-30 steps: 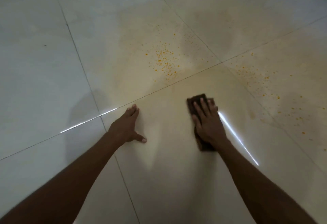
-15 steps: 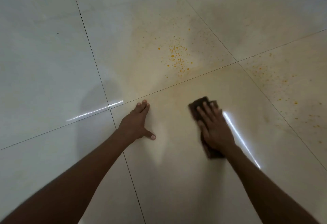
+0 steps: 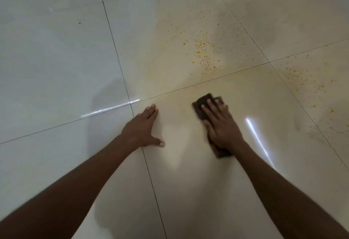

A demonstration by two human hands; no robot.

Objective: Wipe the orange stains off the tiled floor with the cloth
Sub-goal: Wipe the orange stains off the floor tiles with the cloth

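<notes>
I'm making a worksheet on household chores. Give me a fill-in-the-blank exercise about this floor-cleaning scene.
1. The right hand presses a dark ____ flat on the floor.
2. The left hand lies flat on the ____ and holds nothing.
3. The spots beyond the cloth are ____ in colour.

Missing words: cloth; floor; orange

Left hand (image 3: 142,128) flat; right hand (image 3: 221,127) flat, fingers (image 3: 211,106) straight.
</notes>
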